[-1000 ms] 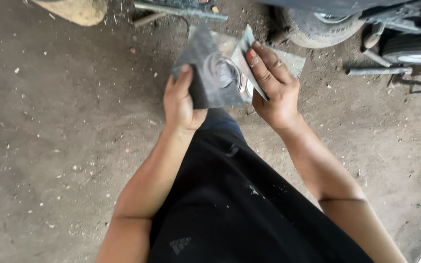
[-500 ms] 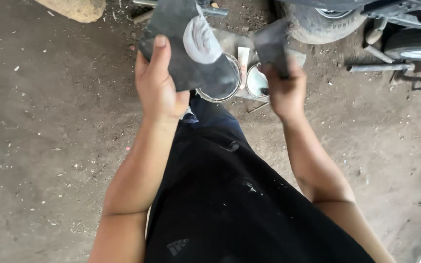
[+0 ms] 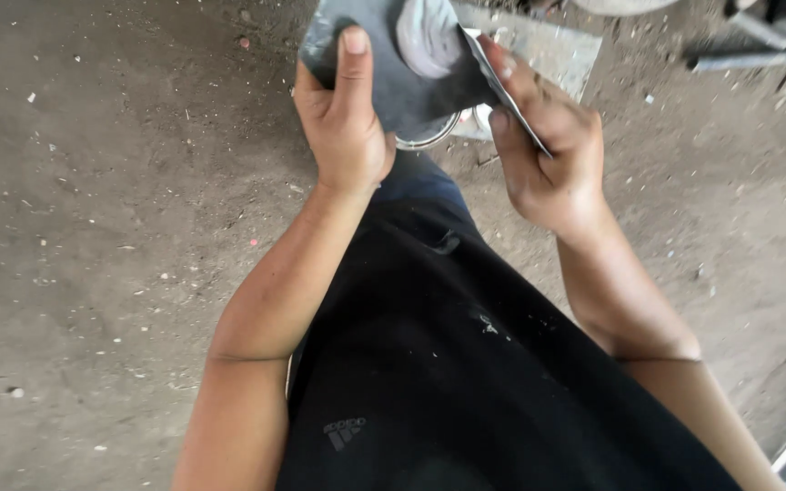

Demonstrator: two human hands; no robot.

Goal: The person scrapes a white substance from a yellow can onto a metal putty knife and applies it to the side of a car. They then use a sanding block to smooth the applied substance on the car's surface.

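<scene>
Far left there is only the dirt floor (image 3: 93, 227), grey-brown and strewn with pale chips and grit. Moving in, the left hand (image 3: 343, 123) is raised in front of the person, its thumb pressed flat along the face of a dark sheet of sandpaper (image 3: 384, 77) and the fingers curled shut behind it, so the sheet is pinched firmly. A pale, worn round patch (image 3: 425, 36) shows on the upper part of the sheet (it looks rubbed smooth, though I cannot tell by what). The sheet is held in the air above the person's knee, well clear of the floor.

To the right, the right hand (image 3: 548, 155) grips the sheet's other edge, fingers closed over a fold that points down towards the wrist. Just below and behind the sheet, the rim of a round metal tin (image 3: 429, 138) peeks out, resting on a flat grey metal plate (image 3: 548, 45) on the floor. Farther right lie a metal rod (image 3: 757, 56) and more loose grit.

What could go wrong, as I judge it: the two hands pull the sheet in different directions, and a worn sheet may tear at the fold. The folded edge lies against the right palm and could scrape skin. If either grip slackens, the sheet drops onto the tin and may tip it.
</scene>
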